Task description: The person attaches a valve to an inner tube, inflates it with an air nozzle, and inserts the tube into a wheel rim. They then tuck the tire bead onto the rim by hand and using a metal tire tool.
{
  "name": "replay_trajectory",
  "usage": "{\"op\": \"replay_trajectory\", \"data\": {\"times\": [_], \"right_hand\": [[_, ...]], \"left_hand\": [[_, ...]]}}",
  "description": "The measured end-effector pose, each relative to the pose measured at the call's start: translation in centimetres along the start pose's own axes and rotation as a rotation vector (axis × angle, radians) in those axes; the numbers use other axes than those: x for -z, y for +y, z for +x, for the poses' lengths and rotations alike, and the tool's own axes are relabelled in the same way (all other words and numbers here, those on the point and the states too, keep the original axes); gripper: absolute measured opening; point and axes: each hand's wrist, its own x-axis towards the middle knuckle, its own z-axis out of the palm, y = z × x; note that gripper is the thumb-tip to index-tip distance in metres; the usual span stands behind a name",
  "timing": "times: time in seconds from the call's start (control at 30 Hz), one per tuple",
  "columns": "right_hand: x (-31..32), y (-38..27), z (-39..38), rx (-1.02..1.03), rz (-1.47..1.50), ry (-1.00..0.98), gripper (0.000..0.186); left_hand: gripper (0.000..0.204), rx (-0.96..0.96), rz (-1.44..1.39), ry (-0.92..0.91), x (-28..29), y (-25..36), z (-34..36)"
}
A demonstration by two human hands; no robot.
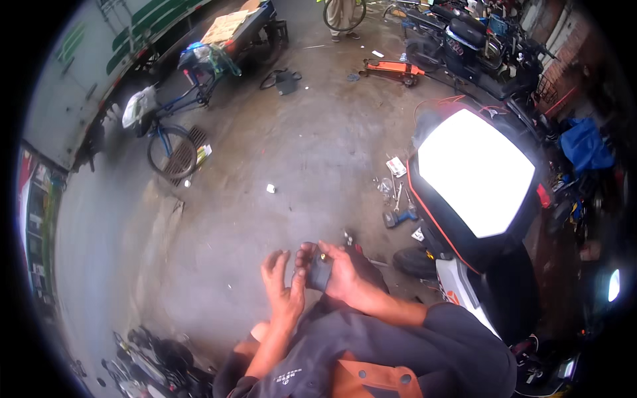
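My right hand [344, 273] grips a small dark rectangular piece [320, 273], with a brass-coloured spot near its upper end. Blackened fingertips curl round the far side of this piece, whose exact kind I cannot make out. Just left of it, my left hand [284, 282] is raised with thumb and fingers apart. The left thumb is close to the piece's edge; whether it touches is unclear. Both hands are in front of my body, above the concrete floor.
At right stands a scooter with a large box [476, 174], its top glaring white. Beside it lie a blue cordless power tool [399, 217] and wrenches [399, 192]. Farther off are an orange floor jack [393, 70], parked motorbikes [464, 33] and a blue cargo tricycle [179, 106].
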Motion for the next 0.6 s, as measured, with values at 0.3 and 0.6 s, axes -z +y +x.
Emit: {"op": "replay_trajectory", "data": {"times": [0.3,0.6], "right_hand": [[-8.4,-15.2,22.5,0.458,-1.054,-0.023,0.038],[-15.9,-34.1,35.2,0.760,-1.687,-0.138,0.053]], "left_hand": [[0.055,0.474,-0.655,-0.186,-6.3,-5.7,24.2],[0.044,0.681,-1.112,-0.601,-13.2,-8.6,49.1]]}}
